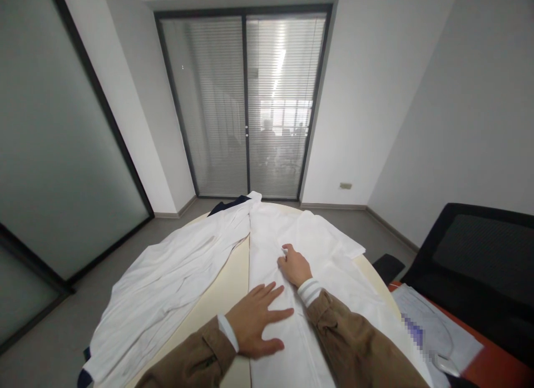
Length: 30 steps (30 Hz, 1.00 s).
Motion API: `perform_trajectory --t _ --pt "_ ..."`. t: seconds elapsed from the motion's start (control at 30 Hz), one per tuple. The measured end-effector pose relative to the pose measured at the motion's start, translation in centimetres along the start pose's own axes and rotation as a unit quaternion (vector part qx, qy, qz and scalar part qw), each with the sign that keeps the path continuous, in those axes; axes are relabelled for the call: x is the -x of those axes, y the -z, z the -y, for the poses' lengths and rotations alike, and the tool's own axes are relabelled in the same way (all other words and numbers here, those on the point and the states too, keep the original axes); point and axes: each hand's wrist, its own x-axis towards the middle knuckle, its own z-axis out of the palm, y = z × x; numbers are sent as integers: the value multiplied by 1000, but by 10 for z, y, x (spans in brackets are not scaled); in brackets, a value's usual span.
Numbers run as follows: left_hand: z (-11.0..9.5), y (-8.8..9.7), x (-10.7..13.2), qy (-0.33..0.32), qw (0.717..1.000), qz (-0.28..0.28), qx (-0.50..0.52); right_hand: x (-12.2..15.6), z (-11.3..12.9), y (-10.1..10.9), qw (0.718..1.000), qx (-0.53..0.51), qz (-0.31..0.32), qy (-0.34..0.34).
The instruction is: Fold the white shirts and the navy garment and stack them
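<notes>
A white garment, a shirt or coat by its look, lies spread over a round cream table, its front parted down the middle. My left hand rests flat on the right-hand panel near its inner edge, fingers spread and holding nothing. Farther up the same panel is my right hand, its fingers curled and apparently pinching the white cloth. The left-hand panel is wrinkled and untouched. Dark navy cloth shows at the far end, and more navy at the lower left corner.
To the right stands a black mesh chair. Beside the table, printed papers and a white cable-like item lie on an orange-red surface. Ahead are a glass partition with blinds and a wall with a socket.
</notes>
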Motion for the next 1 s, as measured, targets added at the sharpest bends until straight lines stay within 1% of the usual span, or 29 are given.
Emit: perform_trajectory --t 0.1,0.2,0.3,0.4,0.47,0.53,0.63,0.73,0.9,1.0 --pt "0 1 2 -21 1000 1 11 -2 2 6 998 32 47 8" --pt "1 2 2 -31 999 -19 13 -10 -1 11 995 25 99 20" --pt "0 2 2 -27 998 -43 23 -26 -4 15 989 10 144 26" --pt "-2 1 3 -20 999 -40 21 -51 -4 18 985 -1 169 32" --pt "-4 1 3 -17 999 -32 18 -69 0 18 987 -8 155 39" --pt "-5 2 2 -14 999 -28 20 -87 7 17 991 -14 124 54" --pt "-4 3 2 -13 999 -22 30 -113 22 12 994 -12 81 77" --pt "0 4 2 -13 999 -15 47 -136 39 3 994 6 53 91" --pt "9 8 1 -24 995 -54 78 -166 64 -11 991 40 42 118" --pt "15 9 -1 -35 994 -60 81 -178 72 -18 989 57 42 130"
